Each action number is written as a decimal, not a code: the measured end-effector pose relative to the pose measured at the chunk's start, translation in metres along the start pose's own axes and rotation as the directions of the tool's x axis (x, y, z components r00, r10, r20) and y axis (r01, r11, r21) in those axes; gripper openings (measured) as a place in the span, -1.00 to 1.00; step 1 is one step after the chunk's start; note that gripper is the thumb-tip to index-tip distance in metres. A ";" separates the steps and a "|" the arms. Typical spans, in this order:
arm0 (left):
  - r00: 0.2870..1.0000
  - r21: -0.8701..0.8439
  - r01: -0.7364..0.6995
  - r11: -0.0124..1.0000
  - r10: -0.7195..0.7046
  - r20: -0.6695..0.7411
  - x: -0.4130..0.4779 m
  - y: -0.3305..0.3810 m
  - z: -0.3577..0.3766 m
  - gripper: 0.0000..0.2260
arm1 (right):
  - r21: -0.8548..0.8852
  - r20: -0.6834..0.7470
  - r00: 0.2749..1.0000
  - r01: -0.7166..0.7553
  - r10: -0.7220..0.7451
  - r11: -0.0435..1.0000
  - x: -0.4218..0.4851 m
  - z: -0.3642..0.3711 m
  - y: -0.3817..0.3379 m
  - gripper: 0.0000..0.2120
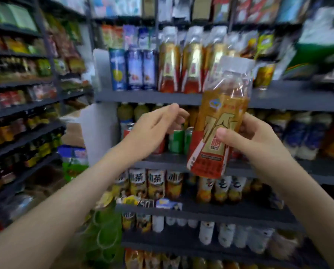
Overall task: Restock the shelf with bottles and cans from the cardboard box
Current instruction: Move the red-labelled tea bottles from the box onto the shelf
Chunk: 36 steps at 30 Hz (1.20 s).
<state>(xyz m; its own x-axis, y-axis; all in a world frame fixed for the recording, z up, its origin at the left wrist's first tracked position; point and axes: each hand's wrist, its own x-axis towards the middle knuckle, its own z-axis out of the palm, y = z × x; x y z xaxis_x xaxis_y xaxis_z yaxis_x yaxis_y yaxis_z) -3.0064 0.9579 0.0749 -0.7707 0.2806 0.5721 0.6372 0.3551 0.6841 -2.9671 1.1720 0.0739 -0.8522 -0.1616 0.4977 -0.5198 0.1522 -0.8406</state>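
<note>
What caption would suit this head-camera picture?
Right hand holds an amber drink bottle before the stocked shelf, left hand open beside it.

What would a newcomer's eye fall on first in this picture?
First, the amber drink bottle with a white cap and a red and gold label, which the right hand grips by its lower part, right of the centre. Next, the open left hand beside it, holding nothing, near the green cans. Behind, a row of like bottles stands on the upper shelf.
</note>
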 end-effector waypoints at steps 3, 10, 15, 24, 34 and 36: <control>0.966 0.285 -0.215 0.934 0.246 -0.076 0.045 0.003 -0.010 -0.79 | -0.011 -0.096 0.994 0.057 -0.058 0.998 0.022 -0.026 -0.011 -0.57; 0.903 0.666 -0.296 0.685 0.428 -0.039 0.128 -0.034 0.007 -0.58 | -0.003 -0.229 0.967 0.111 -0.109 0.994 0.093 -0.066 -0.016 -0.63; 0.888 0.759 -0.300 0.578 0.461 0.001 0.186 -0.061 0.021 -0.48 | -0.056 -0.315 0.948 0.025 -0.041 0.998 0.153 -0.101 0.020 -0.67; 0.902 0.893 -0.239 0.381 0.427 0.059 0.244 -0.080 0.033 -0.36 | -0.086 -0.208 0.973 -0.125 0.105 0.988 0.256 -0.131 0.075 -0.60; 0.847 0.958 -0.205 0.202 0.527 0.070 0.267 -0.089 0.054 -0.21 | -0.210 -0.021 0.975 -0.222 0.223 0.952 0.310 -0.150 0.097 -0.59; 0.844 0.958 -0.197 0.208 0.533 0.058 0.267 -0.089 0.055 -0.22 | -0.244 0.012 0.972 -0.227 0.237 0.943 0.311 -0.152 0.095 -0.47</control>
<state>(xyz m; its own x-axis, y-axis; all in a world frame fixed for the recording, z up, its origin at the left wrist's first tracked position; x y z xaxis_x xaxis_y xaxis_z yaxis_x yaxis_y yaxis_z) -3.2694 1.0498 0.1420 -0.3115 0.4781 0.8212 0.2735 0.8728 -0.4044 -3.2907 1.2844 0.1808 -0.9502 -0.1322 0.2821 -0.3115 0.4181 -0.8533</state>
